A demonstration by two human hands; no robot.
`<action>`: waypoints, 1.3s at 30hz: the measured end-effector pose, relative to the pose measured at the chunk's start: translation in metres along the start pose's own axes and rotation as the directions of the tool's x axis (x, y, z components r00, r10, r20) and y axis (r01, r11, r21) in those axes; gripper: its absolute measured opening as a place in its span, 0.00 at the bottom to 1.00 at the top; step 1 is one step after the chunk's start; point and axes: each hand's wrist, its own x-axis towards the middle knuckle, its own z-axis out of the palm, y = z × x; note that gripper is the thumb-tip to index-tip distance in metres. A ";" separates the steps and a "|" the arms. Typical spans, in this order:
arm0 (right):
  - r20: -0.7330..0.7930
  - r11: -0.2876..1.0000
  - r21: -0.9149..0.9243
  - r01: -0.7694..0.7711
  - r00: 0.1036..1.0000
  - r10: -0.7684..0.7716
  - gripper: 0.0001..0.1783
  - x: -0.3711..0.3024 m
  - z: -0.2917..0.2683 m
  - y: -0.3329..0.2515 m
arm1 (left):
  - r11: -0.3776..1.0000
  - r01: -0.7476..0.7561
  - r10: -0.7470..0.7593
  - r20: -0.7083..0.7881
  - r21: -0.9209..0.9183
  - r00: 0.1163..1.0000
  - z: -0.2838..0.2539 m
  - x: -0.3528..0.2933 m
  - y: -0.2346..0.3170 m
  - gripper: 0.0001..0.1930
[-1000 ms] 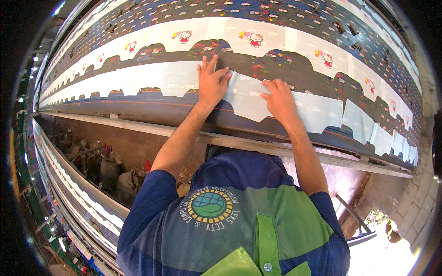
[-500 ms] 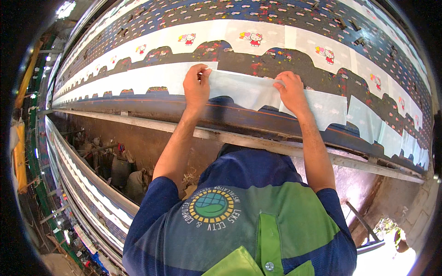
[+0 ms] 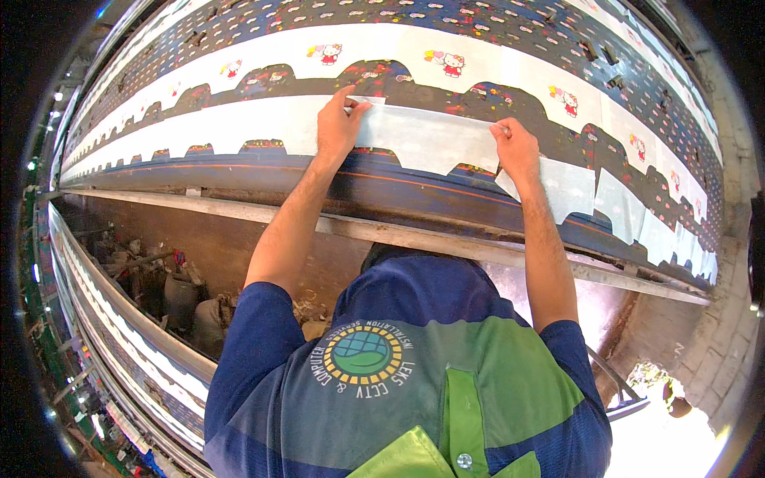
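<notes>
A pale, thin fabric panel [image 3: 430, 131] with a cut-out lower edge stretches between my hands along the near edge of a long printing table. My left hand [image 3: 338, 129] has thumb and fingertips at the panel's upper left corner, where it meets the neighbouring panel [image 3: 307, 119]. My right hand [image 3: 516, 151] pinches the upper right corner between thumb and fingers. The panel now lies almost flat and taut against the dark table surface [image 3: 430, 191]. To the right of my right hand, another pale panel [image 3: 567, 187] overlaps the row unevenly.
Behind the near row runs a row of white panels [image 3: 510, 72] printed with a red-dressed cartoon cat and balloons. Small dark clips [image 3: 610, 56] stand farther back. A metal rail [image 3: 398, 233] borders the table's near side. Another long table [image 3: 119, 295] runs at the left, with sacks [image 3: 185, 299] below.
The panel between my hands has gone from loose and sagging to flatter and tauter. My right hand has shifted slightly right, and the left fingers have opened a little.
</notes>
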 end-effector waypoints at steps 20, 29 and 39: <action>0.019 0.981 -0.160 -0.106 0.994 0.111 0.21 0.009 -0.001 -0.012 | 0.834 -0.461 0.406 0.228 0.302 0.885 0.007 -0.001 0.016 0.37; -0.050 0.978 0.200 -0.055 0.997 0.066 0.23 0.007 -0.026 0.001 | 0.607 -0.785 0.579 0.607 0.124 0.544 0.106 -0.068 0.125 0.63; 0.158 0.727 0.683 0.068 0.958 -0.237 0.19 -0.027 -0.123 0.065 | 0.952 -0.105 0.187 0.273 -0.288 0.944 0.176 -0.156 0.254 0.07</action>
